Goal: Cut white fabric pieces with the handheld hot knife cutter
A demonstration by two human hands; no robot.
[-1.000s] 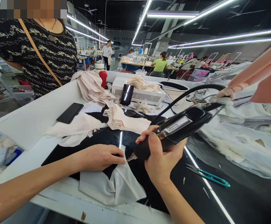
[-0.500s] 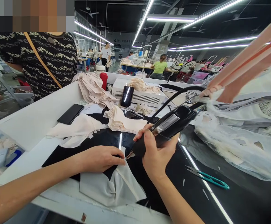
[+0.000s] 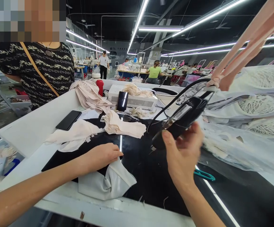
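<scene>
My left hand [image 3: 101, 156] is closed in a pinch on the upper edge of a pale fabric piece [image 3: 106, 186]. That piece lies folded over the front edge of the black work surface. In my right hand [image 3: 183, 157] is a black corded hand tool [image 3: 181, 121] with a thin metal tip. My thumb lies across its lower end, while the fingers curl loosely at its underside, partly blurred. From the tool's upper end a pink fabric strip [image 3: 245, 50] runs up to the right. Teal thread snips [image 3: 205, 175] lie partly hidden behind my right wrist.
Layered beige pieces [image 3: 122, 126] and a black phone [image 3: 69, 120] lie beyond my left hand. A white vented box [image 3: 137, 101] stands at the back. White lace garments [image 3: 257, 107] are piled at right. A person [image 3: 35, 69] stands beyond the white side board [image 3: 37, 126].
My right hand and the tool have moved right, away from the fabric, and its grip looks looser. My left hand still pinches the fabric. The view has shifted slightly.
</scene>
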